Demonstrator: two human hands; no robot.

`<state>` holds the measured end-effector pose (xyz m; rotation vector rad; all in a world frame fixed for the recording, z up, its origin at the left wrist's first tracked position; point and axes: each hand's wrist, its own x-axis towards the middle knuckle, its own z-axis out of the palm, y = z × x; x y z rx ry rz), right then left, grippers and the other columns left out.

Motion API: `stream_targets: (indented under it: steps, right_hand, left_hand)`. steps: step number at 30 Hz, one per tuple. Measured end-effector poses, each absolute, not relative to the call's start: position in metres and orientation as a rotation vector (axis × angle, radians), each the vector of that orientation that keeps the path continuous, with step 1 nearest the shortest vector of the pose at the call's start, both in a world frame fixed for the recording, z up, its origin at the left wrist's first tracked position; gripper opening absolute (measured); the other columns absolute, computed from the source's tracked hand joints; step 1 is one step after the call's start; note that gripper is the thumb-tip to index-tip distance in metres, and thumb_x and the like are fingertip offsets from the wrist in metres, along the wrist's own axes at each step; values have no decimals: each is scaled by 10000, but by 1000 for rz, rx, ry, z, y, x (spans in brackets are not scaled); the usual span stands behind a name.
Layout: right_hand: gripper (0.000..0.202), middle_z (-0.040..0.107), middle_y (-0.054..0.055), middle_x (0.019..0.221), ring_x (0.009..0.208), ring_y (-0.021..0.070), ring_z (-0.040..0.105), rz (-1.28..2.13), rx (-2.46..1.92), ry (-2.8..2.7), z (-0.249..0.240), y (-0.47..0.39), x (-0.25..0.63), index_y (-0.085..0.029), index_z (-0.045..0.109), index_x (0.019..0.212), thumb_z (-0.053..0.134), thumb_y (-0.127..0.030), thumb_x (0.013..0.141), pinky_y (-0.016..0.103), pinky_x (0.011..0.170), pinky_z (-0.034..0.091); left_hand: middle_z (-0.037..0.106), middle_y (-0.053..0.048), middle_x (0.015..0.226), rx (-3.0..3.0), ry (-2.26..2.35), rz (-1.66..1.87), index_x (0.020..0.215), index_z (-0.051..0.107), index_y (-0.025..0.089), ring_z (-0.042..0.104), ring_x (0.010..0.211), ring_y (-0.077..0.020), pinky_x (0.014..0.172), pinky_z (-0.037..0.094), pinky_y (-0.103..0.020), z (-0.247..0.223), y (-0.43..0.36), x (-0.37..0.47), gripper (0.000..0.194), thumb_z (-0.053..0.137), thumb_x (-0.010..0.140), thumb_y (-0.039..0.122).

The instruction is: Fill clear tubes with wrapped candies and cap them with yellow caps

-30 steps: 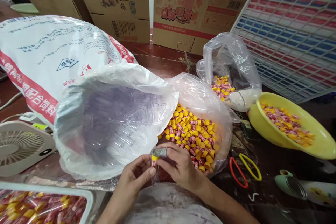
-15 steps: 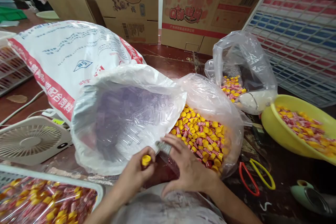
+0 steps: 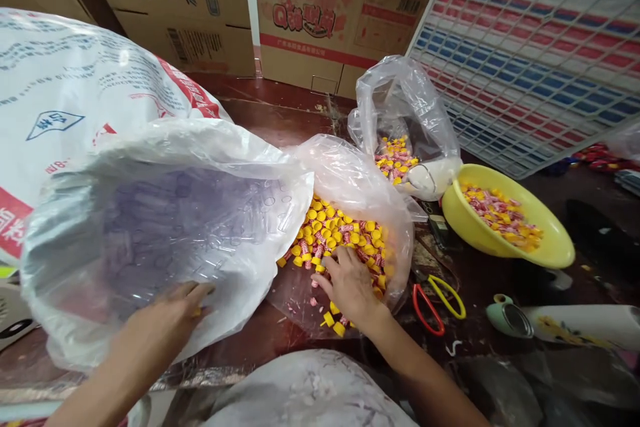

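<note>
My left hand (image 3: pixel 183 303) reaches inside the mouth of a white woven sack (image 3: pixel 45 227), over clear plastic tubes (image 3: pixel 215 233). Its fingers are curled, and a bit of yellow shows beneath them, seemingly the yellow cap (image 3: pixel 197 311) of a small piece. My right hand (image 3: pixel 350 283) lies over a heap of small yellow-capped pieces with pink-and-white wrapping (image 3: pixel 325 230), its thumb and fingers apart. These pieces lie in the mouth of a clear plastic bag (image 3: pixel 345 163). Several loose pieces (image 3: pixel 337 323) lie near the right wrist. The undersides of the right fingers are hidden.
To the right are red-and-yellow-handled scissors (image 3: pixel 437 307), a yellow basin (image 3: pixel 500 250) of similar pieces and a pale green cup-like thing (image 3: pixel 510 317). A second clear bag (image 3: pixel 430 120) stands behind. Cardboard boxes (image 3: pixel 300 53) and a white wire rack (image 3: pixel 525 60) line the back.
My left hand has moved left into the sack, carrying the yellow-capped piece. My right hand has shifted from the sack's edge onto the heap. The view has turned right.
</note>
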<state>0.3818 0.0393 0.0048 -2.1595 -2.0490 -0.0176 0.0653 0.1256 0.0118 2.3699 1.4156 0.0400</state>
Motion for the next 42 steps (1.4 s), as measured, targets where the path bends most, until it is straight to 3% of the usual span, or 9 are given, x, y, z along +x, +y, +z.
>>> stream_targets:
  steps: [4,11,18,24,27,30,33,38,42]
  right_hand:
    - [267,622,88,1001,948,279,590,-2,-2089,-2093,-5,43,369,-200,646,928,834,-323,784,378,748,530]
    - [204,666,51,906,836,231,645,260,-1800,-2112,-15,32,364,-185,602,887,783,-141,805,340,718,546]
    - [184,757,44,925,816,191,733,795,-1409,-1276,13,33,352,-205,600,1005,682,-340,913,301,744,591]
    - [196,742,56,944,934,199,710,673,-1301,-1722,33,29,346,-206,649,909,609,-390,964,328,871,575]
    - [495,674,164,1220,1217,295,603,533,-1159,-1996,32,28,345,-150,600,1171,704,-524,864,461,1057,493]
    - [658,657,198,1178,1198,342,593,297,-1215,-2016,24,26,336,-130,539,1238,781,-524,770,546,1041,489]
    - [642,666,158,1129,1163,327,612,293,-1236,-1980,23,26,329,-160,518,1244,790,-491,765,560,1061,468]
    - [938,542,184,1405,1364,355,470,471,-1260,-2133,32,39,354,-177,428,1413,841,-596,683,540,1118,424]
    - [238,673,97,1134,1086,256,633,289,-1590,-2012,23,49,380,-209,606,1152,673,-259,929,417,930,538]
  left_hand:
    - [769,-80,1050,2191,1306,264,1060,730,245,722,922,-270,809,548,-342,8,113,96,371,572,866,518]
    - [752,-16,968,1909,1171,506,989,725,266,697,852,-193,796,541,-273,11,77,135,245,635,862,455]
    - [772,-34,921,1617,1120,438,959,736,227,681,839,-232,772,523,-297,28,67,152,288,663,816,467]
    - [677,-8,783,1235,997,524,880,709,173,573,707,-163,671,467,-246,31,63,162,351,707,794,514]
    - [569,34,660,977,969,541,856,667,161,465,583,-104,560,390,-206,30,61,165,379,746,767,520]
    - [532,46,649,834,955,572,815,623,157,452,584,-89,554,362,-189,32,60,169,375,766,761,500]
    - [580,28,704,878,903,576,819,624,156,524,660,-117,629,424,-212,34,63,171,370,803,710,461]
    - [686,-14,781,1472,1093,414,900,659,185,630,743,-204,688,475,-279,36,89,144,265,720,698,344]
    - [750,-102,944,2222,1618,78,1030,675,208,700,816,-306,671,456,-344,36,122,110,270,476,859,273]
